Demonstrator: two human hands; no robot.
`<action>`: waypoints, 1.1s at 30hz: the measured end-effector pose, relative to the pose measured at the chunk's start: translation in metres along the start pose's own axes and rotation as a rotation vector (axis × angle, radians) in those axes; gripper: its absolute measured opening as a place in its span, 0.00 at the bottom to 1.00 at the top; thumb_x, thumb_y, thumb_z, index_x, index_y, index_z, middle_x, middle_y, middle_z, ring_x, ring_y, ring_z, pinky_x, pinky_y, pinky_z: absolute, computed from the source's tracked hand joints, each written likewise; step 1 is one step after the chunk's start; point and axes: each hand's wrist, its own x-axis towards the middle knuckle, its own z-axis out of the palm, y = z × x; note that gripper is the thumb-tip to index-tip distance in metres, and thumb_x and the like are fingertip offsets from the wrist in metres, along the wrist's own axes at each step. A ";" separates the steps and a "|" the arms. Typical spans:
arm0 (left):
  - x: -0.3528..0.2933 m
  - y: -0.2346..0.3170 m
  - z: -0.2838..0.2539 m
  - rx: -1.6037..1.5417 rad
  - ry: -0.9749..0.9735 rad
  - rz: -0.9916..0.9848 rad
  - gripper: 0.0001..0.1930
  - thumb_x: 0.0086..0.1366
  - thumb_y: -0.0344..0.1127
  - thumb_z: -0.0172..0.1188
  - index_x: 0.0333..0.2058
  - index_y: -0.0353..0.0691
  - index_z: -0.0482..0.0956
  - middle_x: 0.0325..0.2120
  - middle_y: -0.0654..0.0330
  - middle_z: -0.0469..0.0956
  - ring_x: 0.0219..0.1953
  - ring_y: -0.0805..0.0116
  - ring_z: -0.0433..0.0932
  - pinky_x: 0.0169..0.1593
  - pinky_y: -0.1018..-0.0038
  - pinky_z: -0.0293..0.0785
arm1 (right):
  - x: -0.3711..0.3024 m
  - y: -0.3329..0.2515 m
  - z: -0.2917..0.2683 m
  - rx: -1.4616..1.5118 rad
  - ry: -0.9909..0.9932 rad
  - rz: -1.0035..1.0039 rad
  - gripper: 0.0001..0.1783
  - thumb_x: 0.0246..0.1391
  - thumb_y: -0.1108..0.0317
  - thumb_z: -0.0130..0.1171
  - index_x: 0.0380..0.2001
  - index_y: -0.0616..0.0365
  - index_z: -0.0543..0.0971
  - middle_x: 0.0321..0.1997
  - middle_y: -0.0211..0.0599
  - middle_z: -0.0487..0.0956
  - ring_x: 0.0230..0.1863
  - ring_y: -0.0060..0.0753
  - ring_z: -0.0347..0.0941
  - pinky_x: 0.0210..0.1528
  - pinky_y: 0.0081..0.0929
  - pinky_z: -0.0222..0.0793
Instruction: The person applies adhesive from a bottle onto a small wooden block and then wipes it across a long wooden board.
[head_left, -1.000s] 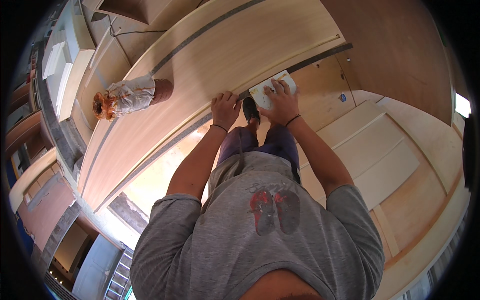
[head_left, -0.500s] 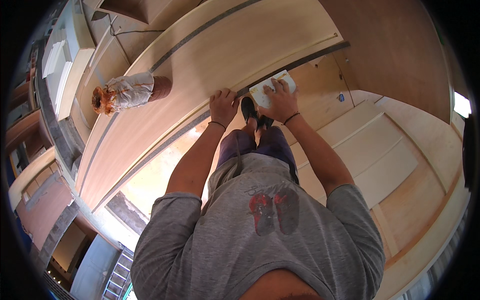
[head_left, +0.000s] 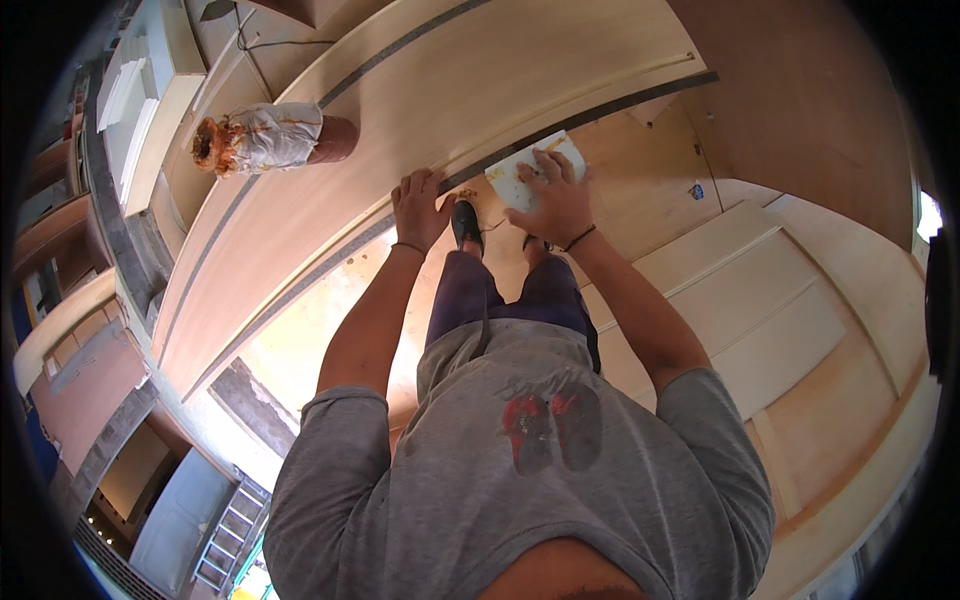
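Your right hand (head_left: 555,200) grasped the stained white piece (head_left: 506,180) at upper centre, so it was not set down; your left hand (head_left: 420,212) had loose fingers near the panel (head_left: 500,80). The dark strip (head_left: 620,113) already lay there; what remained, I could not tell.

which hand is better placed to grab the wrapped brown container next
Probably the left hand: it is nearer the brown cylindrical container with a crumpled whitish wrapper and appears to hold nothing, while the right hand holds a smeared white rectangular sheet.
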 end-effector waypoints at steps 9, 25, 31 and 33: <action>-0.013 -0.019 -0.006 -0.039 0.010 0.062 0.10 0.56 0.42 0.66 0.34 0.46 0.81 0.34 0.63 0.77 0.42 0.59 0.76 0.47 0.62 0.69 | -0.002 -0.025 0.052 -0.048 0.055 0.011 0.41 0.37 0.35 0.65 0.54 0.43 0.76 0.67 0.34 0.64 0.69 0.43 0.54 0.59 0.78 0.43; -0.009 -0.019 -0.006 -0.026 0.001 0.062 0.09 0.55 0.40 0.65 0.33 0.46 0.81 0.33 0.63 0.76 0.41 0.59 0.75 0.43 0.62 0.70 | 0.014 -0.044 0.031 -0.105 -0.073 0.073 0.42 0.35 0.36 0.64 0.53 0.46 0.77 0.65 0.37 0.66 0.68 0.44 0.56 0.57 0.82 0.43; -0.011 -0.021 -0.007 -0.024 -0.009 0.042 0.08 0.55 0.40 0.65 0.32 0.46 0.80 0.34 0.63 0.76 0.41 0.59 0.75 0.43 0.62 0.70 | 0.016 -0.054 0.016 -0.125 -0.205 0.123 0.42 0.36 0.37 0.62 0.55 0.46 0.76 0.66 0.37 0.67 0.69 0.44 0.55 0.58 0.82 0.42; -0.010 -0.021 -0.007 -0.023 0.011 0.049 0.08 0.55 0.40 0.65 0.32 0.46 0.80 0.34 0.63 0.76 0.42 0.59 0.75 0.43 0.62 0.70 | 0.019 -0.054 0.013 -0.121 -0.212 0.124 0.42 0.35 0.37 0.62 0.55 0.45 0.76 0.66 0.37 0.66 0.70 0.44 0.55 0.59 0.83 0.41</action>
